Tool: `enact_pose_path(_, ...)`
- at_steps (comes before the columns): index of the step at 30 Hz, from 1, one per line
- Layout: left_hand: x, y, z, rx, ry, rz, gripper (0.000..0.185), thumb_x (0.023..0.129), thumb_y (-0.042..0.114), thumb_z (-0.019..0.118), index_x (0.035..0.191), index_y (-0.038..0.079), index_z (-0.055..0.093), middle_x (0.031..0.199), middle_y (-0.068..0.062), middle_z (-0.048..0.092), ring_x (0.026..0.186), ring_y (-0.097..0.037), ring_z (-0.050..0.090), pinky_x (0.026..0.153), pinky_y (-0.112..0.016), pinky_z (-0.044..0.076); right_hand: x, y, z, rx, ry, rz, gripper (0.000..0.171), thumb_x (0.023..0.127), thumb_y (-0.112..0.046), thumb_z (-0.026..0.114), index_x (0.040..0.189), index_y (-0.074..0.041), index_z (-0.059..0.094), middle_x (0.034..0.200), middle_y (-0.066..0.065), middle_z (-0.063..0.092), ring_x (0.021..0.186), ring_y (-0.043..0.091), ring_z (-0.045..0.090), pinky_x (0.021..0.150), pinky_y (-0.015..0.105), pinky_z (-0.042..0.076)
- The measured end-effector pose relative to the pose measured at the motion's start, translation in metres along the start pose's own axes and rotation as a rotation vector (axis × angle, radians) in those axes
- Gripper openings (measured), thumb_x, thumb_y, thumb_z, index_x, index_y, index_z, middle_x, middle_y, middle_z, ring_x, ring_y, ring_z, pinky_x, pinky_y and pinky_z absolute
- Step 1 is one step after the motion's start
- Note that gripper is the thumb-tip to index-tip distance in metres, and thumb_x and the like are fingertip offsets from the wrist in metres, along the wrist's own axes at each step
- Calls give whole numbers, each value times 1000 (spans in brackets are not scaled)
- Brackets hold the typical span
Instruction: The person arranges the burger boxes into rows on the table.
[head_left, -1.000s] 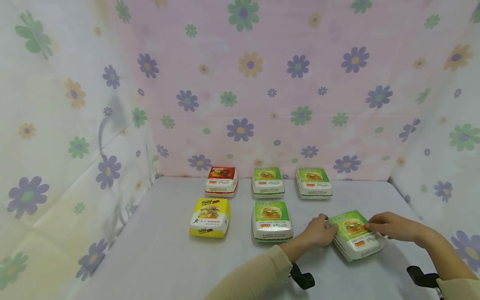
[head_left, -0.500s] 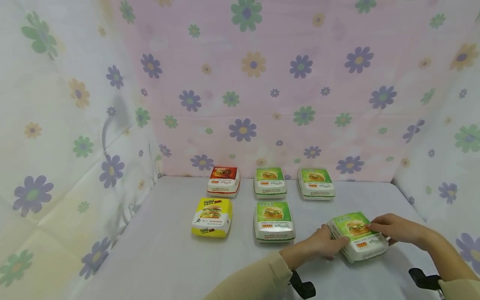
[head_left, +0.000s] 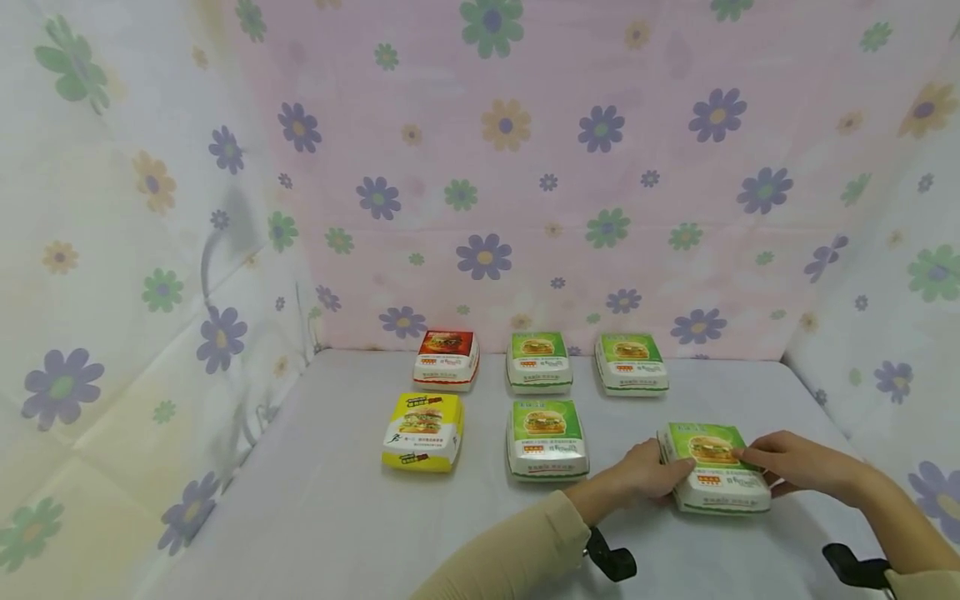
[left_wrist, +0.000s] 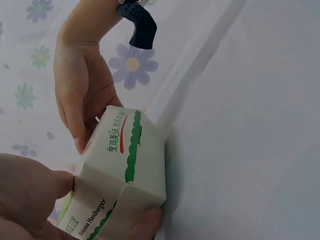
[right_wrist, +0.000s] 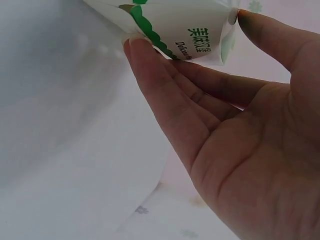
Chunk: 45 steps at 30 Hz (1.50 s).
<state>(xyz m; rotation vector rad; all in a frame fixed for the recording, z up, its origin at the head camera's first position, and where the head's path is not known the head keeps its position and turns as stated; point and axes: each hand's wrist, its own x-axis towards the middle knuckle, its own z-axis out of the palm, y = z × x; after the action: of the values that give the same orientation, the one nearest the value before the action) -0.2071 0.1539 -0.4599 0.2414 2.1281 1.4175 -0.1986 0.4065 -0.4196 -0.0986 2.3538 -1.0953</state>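
Observation:
A green-and-white burger box (head_left: 712, 477) lies on the white table (head_left: 337, 508) at the front right, square with the other boxes. My left hand (head_left: 654, 475) grips its left side, with the thumb (left_wrist: 47, 184) on one face and a finger (left_wrist: 145, 223) under the edge. My right hand (head_left: 759, 459) holds its right side: the thumb (right_wrist: 265, 35) sits on the box top (right_wrist: 185, 22) and the fingers (right_wrist: 150, 75) press on the lower edge. In the left wrist view the box (left_wrist: 127, 165) rests on the cloth between both hands.
Five more burger boxes stand in two rows: red (head_left: 446, 358), green (head_left: 538, 361) and green (head_left: 632, 362) at the back, yellow (head_left: 422, 431) and green (head_left: 547, 437) in front. Flowered cloth walls (head_left: 525, 167) close in the back and both sides.
The held box has turned from skewed to square with the rows and sits flat on the table. Both hands have stayed on its sides.

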Motion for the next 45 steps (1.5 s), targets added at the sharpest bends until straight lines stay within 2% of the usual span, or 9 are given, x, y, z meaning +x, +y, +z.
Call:
enact_pose_path(6,-5,-2,-5,64,79,14,27,103,32,62,105,5,64,81,-5,62,63,-16,58,53,-26,43,8,-10,4,-2,6,-31,53,109,-30,50,125,20,56,105,10,66,98,24,63,83,40,60)
enact_pose_path(14,-8,1,-27,45,111,17,24,104,30,60,104,6,63,80,-4,62,64,-18,62,61,-33,56,27,-33,11,-52,59,-31,53,109,-29,49,124,21,56,104,9,67,96,22,63,83,41,60)
enact_pose_path(18,-6,0,-29,10,138,2,24,104,28,60,105,5,63,81,-6,61,65,-18,59,62,-33,54,32,-35,12,-39,71,-35,54,109,-30,50,125,22,55,104,10,68,96,23,64,83,41,60)
enact_pose_path(22,-4,-3,-30,-15,151,-2,24,104,26,57,108,3,62,84,-7,60,70,-17,55,61,-29,44,40,-36,15,-46,91,-22,54,108,-32,51,122,19,58,101,9,68,93,21,64,82,40,61)
enact_pose_path(25,-2,-5,-32,-8,163,-14,25,105,25,55,111,2,59,89,-8,59,76,-17,53,65,-30,41,45,-37,19,-56,106,-20,52,108,-33,52,119,17,61,98,8,68,90,20,63,80,39,61)
enact_pose_path(33,0,-9,-34,-2,175,-37,38,106,27,53,129,-2,56,103,-12,60,92,-21,55,85,-39,48,52,-43,28,-78,114,-8,50,108,-31,51,115,18,62,94,8,67,86,18,61,76,38,60)
enact_pose_path(37,-2,-7,-36,83,188,-44,56,105,34,55,143,-7,47,129,-18,57,109,-23,54,100,-40,47,50,-46,27,-105,96,-11,55,109,-35,48,116,18,61,94,9,66,84,19,61,74,38,59)
enact_pose_path(40,-8,-2,-39,207,184,-10,70,104,40,55,152,-6,34,148,-20,45,126,-22,49,109,-39,42,44,-45,22,-127,77,-6,60,110,-39,43,121,18,59,100,12,65,87,22,63,74,39,59)
enact_pose_path(45,-32,13,-55,348,108,155,74,104,47,52,157,1,28,154,-15,39,140,-18,41,111,-36,42,30,-46,7,-169,59,-2,67,110,-45,41,128,18,56,108,17,65,92,25,66,75,40,59)
